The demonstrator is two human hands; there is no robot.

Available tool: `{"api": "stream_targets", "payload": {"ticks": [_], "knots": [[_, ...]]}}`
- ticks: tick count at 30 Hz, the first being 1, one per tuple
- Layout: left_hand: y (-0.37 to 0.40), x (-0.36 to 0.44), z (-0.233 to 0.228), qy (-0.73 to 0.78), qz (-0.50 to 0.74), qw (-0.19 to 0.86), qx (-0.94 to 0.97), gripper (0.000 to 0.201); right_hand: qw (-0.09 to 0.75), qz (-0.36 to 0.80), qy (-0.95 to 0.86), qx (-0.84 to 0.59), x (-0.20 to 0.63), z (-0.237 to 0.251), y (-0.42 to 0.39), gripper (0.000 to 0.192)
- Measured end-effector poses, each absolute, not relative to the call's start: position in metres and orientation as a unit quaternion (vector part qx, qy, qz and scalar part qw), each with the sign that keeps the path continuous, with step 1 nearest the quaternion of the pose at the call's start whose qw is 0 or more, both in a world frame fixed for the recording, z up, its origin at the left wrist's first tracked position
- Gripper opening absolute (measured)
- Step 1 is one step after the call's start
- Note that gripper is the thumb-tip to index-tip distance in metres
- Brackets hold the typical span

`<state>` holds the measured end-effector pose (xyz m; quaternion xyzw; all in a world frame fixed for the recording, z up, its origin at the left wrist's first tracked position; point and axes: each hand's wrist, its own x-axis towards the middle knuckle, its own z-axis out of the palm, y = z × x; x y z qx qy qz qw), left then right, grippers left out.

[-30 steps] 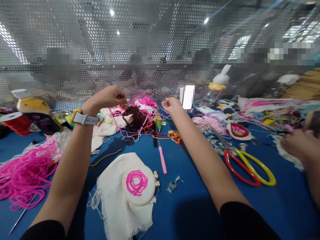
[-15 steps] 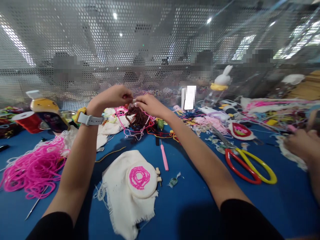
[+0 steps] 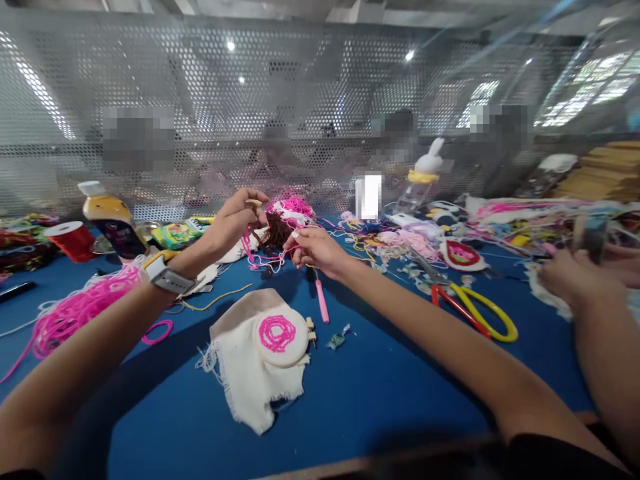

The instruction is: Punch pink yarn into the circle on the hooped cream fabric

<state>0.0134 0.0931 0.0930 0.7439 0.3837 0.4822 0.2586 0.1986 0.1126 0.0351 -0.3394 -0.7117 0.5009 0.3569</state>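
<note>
- Pinching a pink thread [image 3: 249, 241], the left hand [image 3: 235, 217] is closed at the yarn tangle's [image 3: 280, 230] nine o'clock.
- The right hand [image 3: 313, 247], fingers together, grips thread at five o'clock.

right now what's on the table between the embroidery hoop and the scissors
In the head view, a small crumpled wrapper lies on the blue table between the embroidery hoop and the scissors.

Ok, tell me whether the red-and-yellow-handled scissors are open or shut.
Open: the red-and-yellow-handled scissors lie flat on the blue table, handles splayed apart.

Bright overhead glare, edges warped
</note>
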Motion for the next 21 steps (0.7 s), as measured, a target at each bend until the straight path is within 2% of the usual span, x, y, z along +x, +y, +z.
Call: {"api": "stream_targets", "payload": {"ticks": [3,7,10,14,16,18,21], "knots": [[0.068,0.02,0.095,0.351,0.515,0.262,0.737,0.029,0.357,0.586,-0.671,-0.28,0.18,0.045,0.09,0.023],[0.038,0.028,0.113,0.301,0.545,0.243,0.743,0.024,0.311,0.66,-0.653,-0.201,0.154,0.056,0.066,0.025],[0.019,0.02,0.122,0.28,0.525,0.123,0.794,0.021,0.296,0.681,-0.645,-0.181,0.15,0.058,0.063,0.022],[0.007,-0.003,0.11,0.346,0.304,-0.217,0.861,0.019,0.312,0.674,-0.636,-0.21,0.164,0.058,0.072,0.02],[0.009,-0.014,0.096,0.411,0.195,-0.339,0.823,0.028,0.318,0.665,-0.637,-0.225,0.171,0.058,0.078,0.022],[0.015,-0.022,0.083,0.451,0.132,-0.361,0.805,0.034,0.325,0.656,-0.639,-0.237,0.176,0.056,0.084,0.024],[0.026,-0.03,0.074,0.448,0.092,-0.323,0.829,0.029,0.327,0.644,-0.643,-0.253,0.176,0.052,0.092,0.026]]}}
